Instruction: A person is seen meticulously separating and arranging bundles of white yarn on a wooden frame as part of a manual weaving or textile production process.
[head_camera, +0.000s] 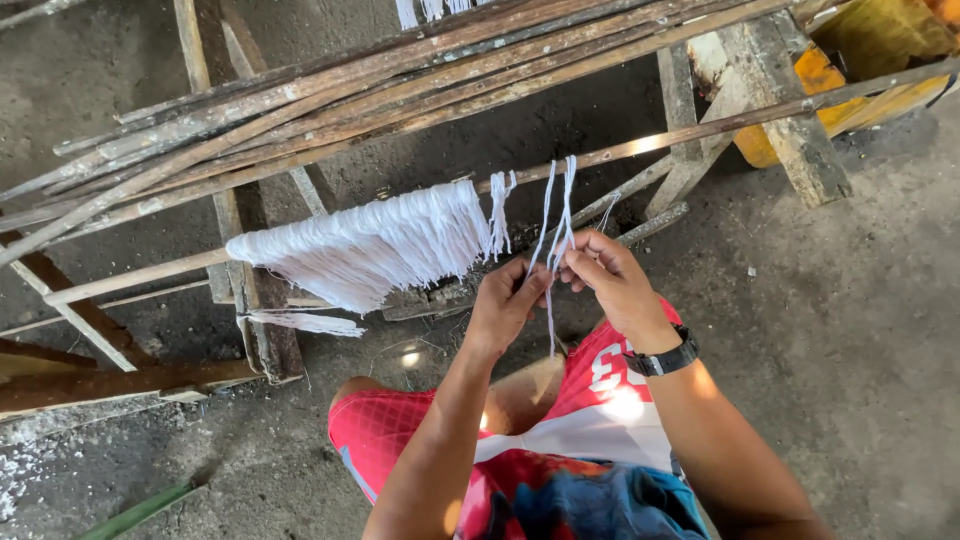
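This is a rough, open-air craft workshop with a bare grey concrete floor (860, 330), dusty and stained. Weathered wooden stick racks (400, 90) on worn timber trestle legs (790, 120) fill the upper part, and a thick fringe of white cotton strands (380, 245) hangs from one thin wooden rod (140, 275).

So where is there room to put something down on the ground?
Bare concrete floor lies right of the right hand, below the wooden trestle leg. Under the white string bundle and slats it is crowded.
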